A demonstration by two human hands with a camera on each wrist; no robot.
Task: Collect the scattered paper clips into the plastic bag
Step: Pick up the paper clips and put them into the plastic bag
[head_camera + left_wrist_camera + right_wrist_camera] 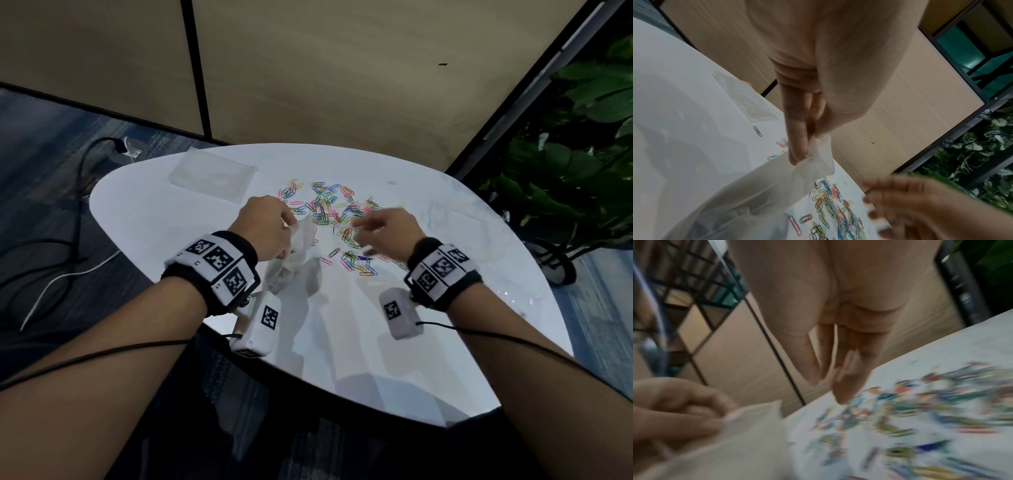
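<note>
Many coloured paper clips (329,209) lie scattered in the middle of the white table (164,219). My left hand (286,231) pinches the rim of a clear plastic bag (301,250) just left of the clips. The bag hangs crumpled down to the table. The left wrist view shows the fingertips (797,154) gripping the bag (756,194) at its top edge. My right hand (363,229) hovers blurred over the near clips, fingers loosely extended. In the right wrist view its fingers (840,382) point straight down above the paper clips (920,418); I see no clip held.
A second flat clear bag (212,174) lies at the table's far left. One stray clip (393,183) sits far right of the pile. Cables run over the floor on the left, and a green plant (582,154) stands to the right.
</note>
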